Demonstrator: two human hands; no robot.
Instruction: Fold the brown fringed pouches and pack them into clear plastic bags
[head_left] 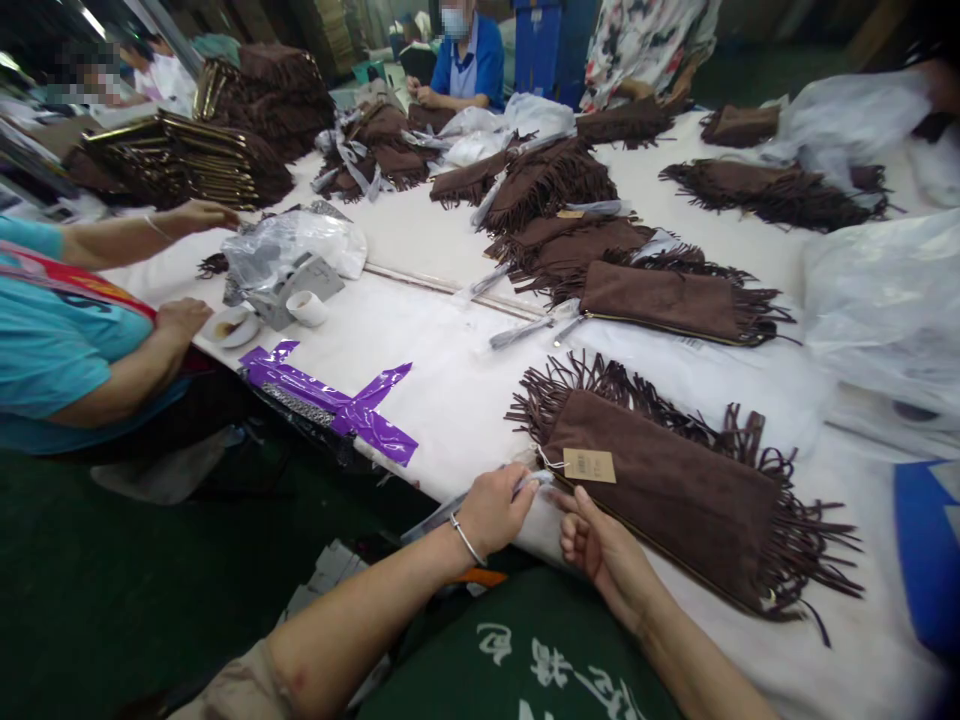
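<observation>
A brown suede fringed bag (675,490) lies flat on the white table (450,390) right in front of me, with a tan paper tag (589,465) at its near left corner. My left hand (491,510), with a bracelet on the wrist, is closed on a clear plastic-wrapped strip (525,484) at the table's near edge, just left of the bag's corner. My right hand (596,535) is pinched shut at the bag's near edge by the tag; what it grips is too small to make out.
More brown fringed bags (660,300) lie across the table, with stacks (187,160) at the far left. Purple tape strips (330,400), a tape dispenser (296,285), a small cup and clear plastic bags (877,310) sit around. A person in a teal shirt (52,340) works at left; others sit at the far end.
</observation>
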